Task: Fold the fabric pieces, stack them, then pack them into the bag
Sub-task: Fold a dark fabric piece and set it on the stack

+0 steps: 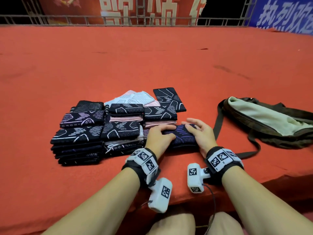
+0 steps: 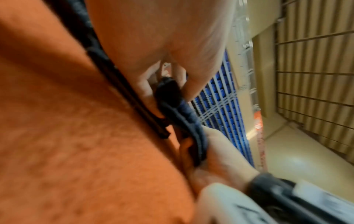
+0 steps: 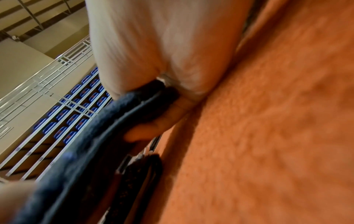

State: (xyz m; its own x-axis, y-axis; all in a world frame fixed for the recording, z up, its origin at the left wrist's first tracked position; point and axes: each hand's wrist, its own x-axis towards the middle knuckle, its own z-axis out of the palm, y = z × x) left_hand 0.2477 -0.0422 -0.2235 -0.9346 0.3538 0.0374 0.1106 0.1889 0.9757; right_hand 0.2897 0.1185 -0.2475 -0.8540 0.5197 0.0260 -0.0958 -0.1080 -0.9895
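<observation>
A folded dark fabric piece with purple lines lies on the red cloth-covered table, right of several stacks of folded dark, pink and white pieces. My left hand holds its left end, fingers over the top. My right hand grips its right end with curled fingers. The left wrist view shows my left hand pinching the dark fabric piece. In the right wrist view my right hand has its thumb under the fabric piece. The open brown bag with pale green lining lies to the right.
The bag's strap loops over the table beside my right hand. One dark piece lies flat behind the stacks. The table's front edge runs just below my wrists. A metal railing and banners stand far behind.
</observation>
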